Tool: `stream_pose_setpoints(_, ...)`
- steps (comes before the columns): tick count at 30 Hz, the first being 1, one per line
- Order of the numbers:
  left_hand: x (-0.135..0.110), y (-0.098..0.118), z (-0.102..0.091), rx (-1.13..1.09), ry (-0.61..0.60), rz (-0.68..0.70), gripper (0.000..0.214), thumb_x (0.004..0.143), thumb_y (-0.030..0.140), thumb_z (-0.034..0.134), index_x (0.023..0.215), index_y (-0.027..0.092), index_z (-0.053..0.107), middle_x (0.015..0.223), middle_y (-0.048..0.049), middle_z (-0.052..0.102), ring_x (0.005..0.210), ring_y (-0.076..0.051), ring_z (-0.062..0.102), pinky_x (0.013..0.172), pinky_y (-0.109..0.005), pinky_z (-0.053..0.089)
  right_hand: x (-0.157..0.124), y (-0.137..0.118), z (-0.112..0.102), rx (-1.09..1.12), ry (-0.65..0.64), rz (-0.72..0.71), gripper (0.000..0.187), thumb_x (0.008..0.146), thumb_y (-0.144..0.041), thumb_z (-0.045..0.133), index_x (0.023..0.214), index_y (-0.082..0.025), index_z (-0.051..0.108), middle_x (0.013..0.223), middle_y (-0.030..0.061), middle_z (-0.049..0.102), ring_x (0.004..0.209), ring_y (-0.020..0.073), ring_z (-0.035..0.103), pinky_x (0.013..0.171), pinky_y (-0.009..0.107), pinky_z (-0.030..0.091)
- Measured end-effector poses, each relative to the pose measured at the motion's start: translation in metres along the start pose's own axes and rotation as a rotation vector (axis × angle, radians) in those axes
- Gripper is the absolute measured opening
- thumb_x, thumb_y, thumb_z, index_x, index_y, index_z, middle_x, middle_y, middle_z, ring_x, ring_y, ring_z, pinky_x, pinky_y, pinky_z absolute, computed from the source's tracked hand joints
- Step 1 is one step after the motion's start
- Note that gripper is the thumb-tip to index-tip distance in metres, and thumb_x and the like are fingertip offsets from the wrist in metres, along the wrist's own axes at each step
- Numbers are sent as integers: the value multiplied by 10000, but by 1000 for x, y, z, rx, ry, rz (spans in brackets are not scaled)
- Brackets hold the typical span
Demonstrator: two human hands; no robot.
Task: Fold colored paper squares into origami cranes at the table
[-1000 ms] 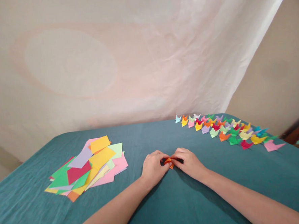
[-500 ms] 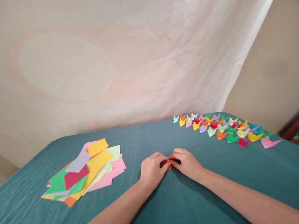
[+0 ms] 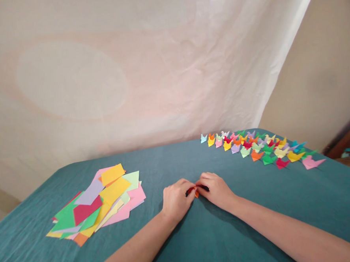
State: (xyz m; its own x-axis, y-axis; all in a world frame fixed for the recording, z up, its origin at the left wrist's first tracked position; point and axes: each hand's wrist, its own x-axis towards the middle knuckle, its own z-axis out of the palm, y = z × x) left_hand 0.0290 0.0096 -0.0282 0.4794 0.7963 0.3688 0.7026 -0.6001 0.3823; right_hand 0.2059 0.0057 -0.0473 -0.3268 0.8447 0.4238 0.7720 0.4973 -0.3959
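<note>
Orange folded paper (image 3: 197, 194) is what we're on, a tiny piece at the near middle of the teal tablecloth (image 3: 171, 159), mostly tucked behind fingertips. Going left to right: over on the left we've got a messy pile of loose paper sheets (image 3: 89, 209), overlapping every which way in yellow, green, red, pink, purple and orange. Well to the right of that is our left hand (image 3: 176, 198), thumb and fingertips clamped on the left side of the orange bit. Then comes the orange bit itself, with just a small pointed end poking out below the fingers. Our right hand (image 3: 216, 189) pinches it from the other side, fingertips together on it and just about touching the left ones. Far right, we've got rows of little paper birds (image 3: 256, 147) in mixed colours, with a pink bird (image 3: 312, 162) at the near right end.

Our read: this is a small shaping or creasing step, done with both hands at once. The next move probably calls for a light, steady pinch so that edges stay lined up. Can't tell which fold it is, fingers cover too much.
</note>
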Motion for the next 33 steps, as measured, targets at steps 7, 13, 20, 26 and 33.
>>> stream_pose_setpoints(7,2,-6,-1,49,-9,57,187,871,252,492,918,278,672,924,29,669,780,-118,623,682,-193,446,3,0,5,-72,-6,16,121,861,-264,565,828,-222,674,786,11,614,781,153,555,718,276,376)
stream_pose_setpoints(13,4,-10,-2,84,-36,87,190,874,232,486,933,267,663,947,30,664,797,-113,622,682,-189,441,4,-3,3,-128,-4,20,130,868,-261,551,826,-229,670,781,9,616,772,156,556,703,276,367)
stream_pose_setpoints(20,5,-11,-3,110,-56,109,195,885,232,473,948,268,654,965,31,665,810,-117,625,676,-196,436,4,-5,3,-165,5,18,153,869,-254,538,784,-217,661,755,12,605,754,157,552,692,276,360)
stream_pose_setpoints(26,5,-12,-3,109,-67,143,201,890,219,460,956,255,647,977,19,662,823,-120,622,696,-195,441,5,-6,3,-188,4,9,165,866,-248,534,754,-203,646,742,20,593,739,161,538,681,279,348)
stream_pose_setpoints(33,4,-11,-3,137,-59,168,209,899,234,449,971,243,645,983,-2,660,817,-125,628,689,-202,450,5,-7,1,-181,-7,-3,128,848,-206,552,760,-200,644,750,17,585,737,157,534,677,278,348)
